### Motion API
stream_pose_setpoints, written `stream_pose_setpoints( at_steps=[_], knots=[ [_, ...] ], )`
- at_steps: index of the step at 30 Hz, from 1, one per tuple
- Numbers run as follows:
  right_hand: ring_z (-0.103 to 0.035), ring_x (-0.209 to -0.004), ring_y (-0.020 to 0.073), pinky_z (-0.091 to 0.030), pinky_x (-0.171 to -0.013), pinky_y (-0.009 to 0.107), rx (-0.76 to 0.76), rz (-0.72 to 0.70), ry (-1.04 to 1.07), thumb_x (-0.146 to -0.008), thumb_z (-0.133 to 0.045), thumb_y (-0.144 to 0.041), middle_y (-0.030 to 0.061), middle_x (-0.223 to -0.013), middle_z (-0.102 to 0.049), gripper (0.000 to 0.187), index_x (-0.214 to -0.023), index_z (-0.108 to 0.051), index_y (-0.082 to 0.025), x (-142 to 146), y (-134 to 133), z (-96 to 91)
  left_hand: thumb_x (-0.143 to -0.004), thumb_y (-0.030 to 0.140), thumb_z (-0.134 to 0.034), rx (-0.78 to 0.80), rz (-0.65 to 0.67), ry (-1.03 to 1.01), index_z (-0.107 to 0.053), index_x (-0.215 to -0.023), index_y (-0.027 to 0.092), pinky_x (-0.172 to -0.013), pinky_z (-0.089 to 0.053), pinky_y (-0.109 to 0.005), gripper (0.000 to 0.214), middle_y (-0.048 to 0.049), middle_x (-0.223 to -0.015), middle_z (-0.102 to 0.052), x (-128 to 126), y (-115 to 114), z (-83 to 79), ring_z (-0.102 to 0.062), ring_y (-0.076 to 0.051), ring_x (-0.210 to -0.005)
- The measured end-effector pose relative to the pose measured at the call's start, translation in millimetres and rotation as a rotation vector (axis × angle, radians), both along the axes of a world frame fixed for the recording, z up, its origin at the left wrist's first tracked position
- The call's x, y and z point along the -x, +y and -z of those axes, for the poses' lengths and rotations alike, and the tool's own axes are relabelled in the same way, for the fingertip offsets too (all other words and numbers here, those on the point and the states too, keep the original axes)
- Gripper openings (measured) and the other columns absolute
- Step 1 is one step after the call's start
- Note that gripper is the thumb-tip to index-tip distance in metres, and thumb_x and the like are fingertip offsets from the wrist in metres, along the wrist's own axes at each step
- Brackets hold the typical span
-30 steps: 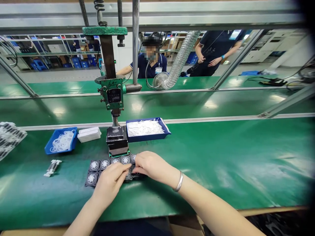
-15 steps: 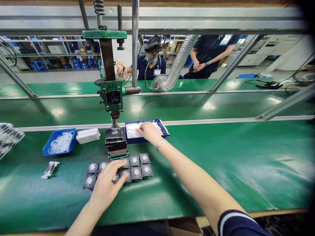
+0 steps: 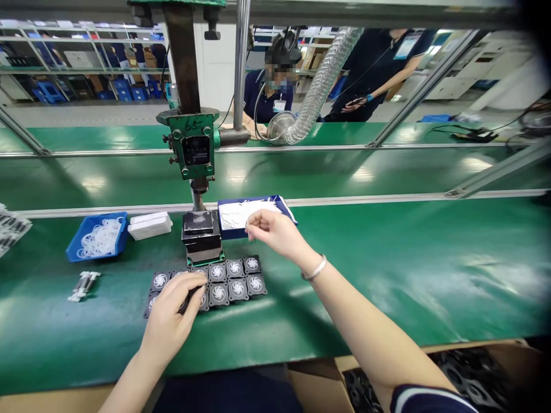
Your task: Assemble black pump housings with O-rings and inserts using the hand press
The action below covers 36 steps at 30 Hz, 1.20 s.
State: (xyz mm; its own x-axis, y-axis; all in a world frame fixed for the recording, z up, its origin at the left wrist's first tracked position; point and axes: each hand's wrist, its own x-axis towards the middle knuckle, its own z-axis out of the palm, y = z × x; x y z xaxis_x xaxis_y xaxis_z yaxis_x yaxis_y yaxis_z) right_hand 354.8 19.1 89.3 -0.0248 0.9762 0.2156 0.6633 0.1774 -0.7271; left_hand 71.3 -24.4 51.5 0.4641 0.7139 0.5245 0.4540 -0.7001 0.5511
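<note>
Small black cooling fans point(image 3: 219, 293) with white swirl centres lie in two rows on the green bench. My left hand point(image 3: 170, 312) is over the left part of these rows, thumb and fingers curled on a fan; the hand partly covers the ones beneath. Just off the front right corner of a blue tray point(image 3: 235, 233) of thin white strips point(image 3: 245, 215), my right hand point(image 3: 275, 229) is raised. Its thumb and forefinger are pinched on what looks like a small white strip, mostly hidden by the fingers.
A green press point(image 3: 196, 143) with a black block base point(image 3: 201, 235) stands behind the fans. To its left are a white box point(image 3: 150, 226), a blue bin point(image 3: 77, 249) of white rings and a small black-and-white part point(image 3: 84, 285). Two people are across the bench.
My right hand has come out of the strip tray, toward me. My left hand has shifted left along the fans and its fingers have drawn closer together. The view has tilted down.
</note>
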Motion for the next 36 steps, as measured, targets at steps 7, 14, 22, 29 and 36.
stream_pose_setpoints(
  at_steps=[7, 14, 22, 29, 36],
  knots=[
    [-0.067, -0.079, 0.0149, -0.052, -0.074, 0.027, -0.076, -0.101, 0.123, -0.095, -0.06, -0.026, 0.0022, -0.088, -0.072, 0.01, -0.096, -0.067, -0.02, 3, -80, 29.2, -0.095, 0.02, -0.057, 0.01, -0.029, 0.027, -0.066, -0.106, 0.023, -0.105, -0.047, -0.033, 0.015, -0.0021, -0.111, -0.073, 10, -2, 0.9, -0.065, -0.018, -0.111],
    [-0.06, -0.075, 0.0162, -0.048, -0.071, 0.028, -0.126, -0.14, -0.091, -0.095, -0.064, -0.022, 0.0008, -0.079, -0.064, 0.012, -0.084, -0.06, -0.019, 6, -84, 42.4, -0.095, 0.02, -0.057, 0.005, -0.02, 0.054, -0.065, -0.106, 0.024, -0.104, -0.047, -0.031, 0.014, -0.0022, -0.112, -0.072, 13, -4, 1.9, -0.065, -0.017, -0.11],
    [-0.053, -0.116, 0.0299, -0.049, -0.099, 0.047, -0.13, -0.087, -0.161, -0.07, -0.082, -0.057, 0.0145, -0.125, -0.052, 0.08, -0.13, -0.045, -0.018, -11, -88, 27.1, -0.094, 0.038, -0.059, -0.023, -0.131, 0.138, -0.055, -0.126, 0.023, -0.109, -0.043, -0.047, 0.035, -0.0102, -0.131, -0.061, 48, 5, -6.5, -0.057, -0.027, -0.123],
    [-0.035, -0.142, 0.0364, -0.035, -0.116, 0.054, 0.096, -0.186, -0.143, -0.067, -0.084, -0.059, 0.0217, -0.154, -0.029, 0.125, -0.157, -0.005, -0.023, 7, -89, 72.8, -0.073, 0.063, -0.075, -0.077, -0.017, 0.408, -0.037, -0.145, 0.026, -0.111, -0.037, -0.064, 0.09, -0.0157, -0.148, -0.047, 65, 26, 21.6, -0.035, -0.041, -0.143],
    [-0.039, -0.139, 0.0393, -0.041, -0.111, 0.053, 0.129, -0.073, -0.149, -0.071, -0.084, -0.052, 0.0233, -0.15, -0.027, 0.12, -0.157, -0.005, -0.025, 40, -82, 95.3, -0.078, 0.058, -0.073, -0.106, -0.005, 0.418, -0.041, -0.142, 0.026, -0.103, -0.051, -0.051, 0.078, -0.0144, -0.14, -0.056, 80, 42, 40.7, -0.053, -0.036, -0.131]
  ],
)
